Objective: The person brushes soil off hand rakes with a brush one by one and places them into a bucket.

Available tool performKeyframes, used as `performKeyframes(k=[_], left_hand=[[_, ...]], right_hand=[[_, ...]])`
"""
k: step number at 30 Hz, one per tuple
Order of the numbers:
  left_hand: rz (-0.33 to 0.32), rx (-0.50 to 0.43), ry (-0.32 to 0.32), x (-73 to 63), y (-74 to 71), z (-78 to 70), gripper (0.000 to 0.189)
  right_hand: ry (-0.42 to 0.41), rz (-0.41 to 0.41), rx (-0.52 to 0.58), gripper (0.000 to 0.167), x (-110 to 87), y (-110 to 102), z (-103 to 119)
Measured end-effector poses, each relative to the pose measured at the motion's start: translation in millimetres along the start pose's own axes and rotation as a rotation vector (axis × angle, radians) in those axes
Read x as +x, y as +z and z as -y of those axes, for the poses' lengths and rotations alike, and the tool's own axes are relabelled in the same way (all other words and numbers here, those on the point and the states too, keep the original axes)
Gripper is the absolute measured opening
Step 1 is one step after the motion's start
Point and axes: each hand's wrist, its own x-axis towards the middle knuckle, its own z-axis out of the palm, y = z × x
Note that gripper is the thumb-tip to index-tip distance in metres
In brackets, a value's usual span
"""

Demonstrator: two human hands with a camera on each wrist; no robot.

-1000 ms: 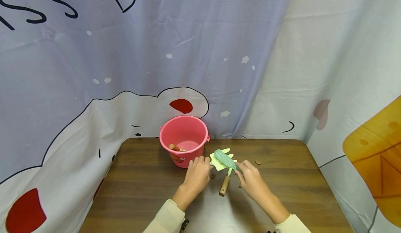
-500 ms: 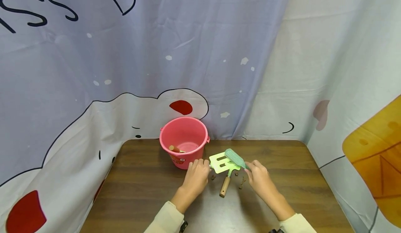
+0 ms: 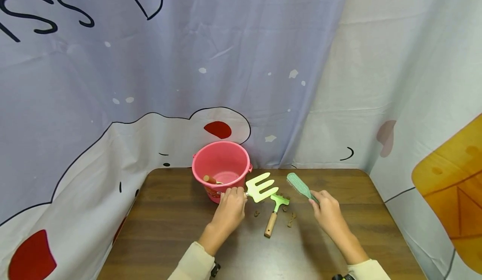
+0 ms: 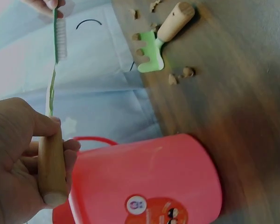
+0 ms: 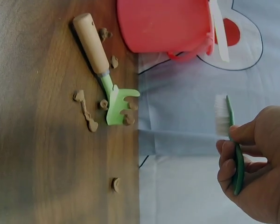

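My left hand [image 3: 230,208] grips the wooden handle [image 4: 52,168] of a small garden fork [image 3: 260,187] with pale green tines, held up beside the pink bucket [image 3: 222,163]. Over to the right, my right hand [image 3: 328,211] holds a green brush [image 3: 299,184] by its handle, its white bristles [image 5: 221,114] facing the fork side. Brush and fork are apart in the head view. Between the hands a small green rake [image 3: 278,204] with a wooden handle lies on the table. Brown crumbs of dirt [image 5: 86,109] lie scattered around its head.
A wooden-handled tool [image 3: 211,179] leans inside the bucket, its lower part partly hidden by the rim. The brown wooden table [image 3: 169,213] ends at a printed curtain [image 3: 278,83] behind it.
My right hand has drawn the brush away from the fork to the right. My left hand has tilted the fork and shifted slightly left. More crumbs show beside the rake.
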Motion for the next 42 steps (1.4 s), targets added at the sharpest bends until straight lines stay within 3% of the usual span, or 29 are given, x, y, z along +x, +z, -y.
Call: performKeyframes(k=[11, 19, 25, 35, 42], left_hand=[[-0.059, -0.009, -0.02, 6.9, -27.7, 20.8, 0.014], [-0.095, -0.004, -0.04, 9.1, -47.2, 41.4, 0.015], [-0.143, 0.015, -0.09, 9.2, -61.5, 54.7, 0.01], [-0.145, 0.011, -0.115, 19.5, -61.0, 67.7, 0.011], [-0.069, 0.033, -0.118, 31.2, -58.6, 72.6, 0.011]], right_hand=[[0.168, 0.091, 0.06, 0.031, -18.3, 1, -25], [0.203, 0.123, 0.088, 0.031, -28.3, 3, -29], [0.195, 0.118, 0.083, 0.031, -29.0, 5, -28], [0.168, 0.079, 0.073, 0.029, -29.6, 7, -30], [0.184, 0.1, 0.073, 0.031, -28.7, 6, -31]])
